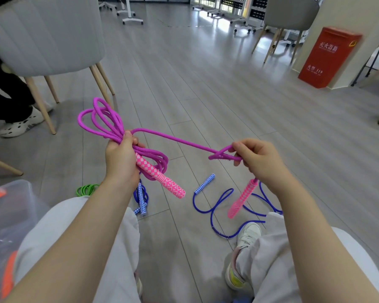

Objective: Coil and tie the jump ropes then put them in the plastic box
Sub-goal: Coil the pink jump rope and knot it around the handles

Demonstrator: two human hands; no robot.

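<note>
Left hand [120,159] is gripping the coiled loops of the purple jump rope [109,125] plus one pink handle [162,178]; right hand [257,159] is pinching the free tail, second handle [242,199] dangling below. Tying step is underway; next, likely wrapping the tail around the bundle. Blue rope [217,206] is lying uncoiled on the floor, plastic box [11,211] at lower left

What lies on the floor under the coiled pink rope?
Under the pink rope, held in the left hand, a tied blue rope and a green rope lie on the floor. The left arm covers part of each.
</note>
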